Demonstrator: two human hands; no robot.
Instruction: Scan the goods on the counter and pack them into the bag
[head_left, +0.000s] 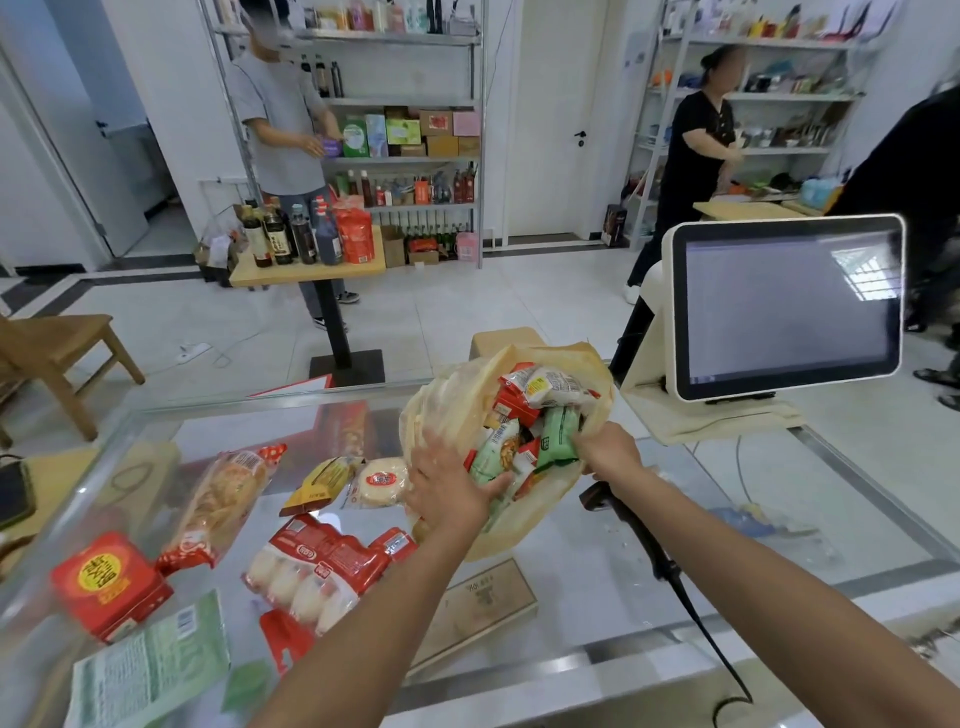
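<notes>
Counter, glass-topped, goods noted left to right. Red box lies at the counter's 8 o'clock side. Green pouch lies at 5 o'clock of the box, label side up. Bread, in clear wrap, lies at 1 o'clock of the box, just beside it. Bun pack, red and white, lies at 4 o'clock of the bread. Yellow packet and round cake lie side by side at 12 o'clock of the bun pack.

Bag, tan, stands mouth open at counter centre, already holding many packets. Left hand clamps the bag at its 7 o'clock rim, fingers spread outside, thumb over the edge. Right hand, apart from the left, grips a green pack at the mouth's 4 o'clock side. Scanner lies under the right wrist. Screen stands at 2 o'clock of the bag.
</notes>
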